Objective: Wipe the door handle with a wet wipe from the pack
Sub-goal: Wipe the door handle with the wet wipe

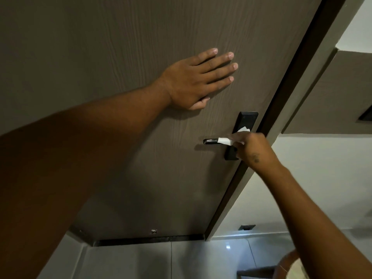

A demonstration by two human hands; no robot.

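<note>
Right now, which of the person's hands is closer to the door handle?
Right. The right hand presses a white wipe onto the door handle. The left hand lies flat on the door, above the handle and apart from it.

Head view, close, facing door (120, 47)

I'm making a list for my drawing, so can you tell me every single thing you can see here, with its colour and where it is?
door: one, brown wood grain, fills most of the view
lock plate: one, black, on the door near its right edge
door handle: one, shiny silver lever, sticks out left from the lock plate
wet wipe: one, white, wrapped over the handle by the plate
wall: one, white, right of the door
floor: one, pale glossy tiles, bottom
small dark wall fitting: one, low on the wall
left hand: one, flat on the door above the handle
right hand: one, fingers pinching the wipe on the handle
</note>
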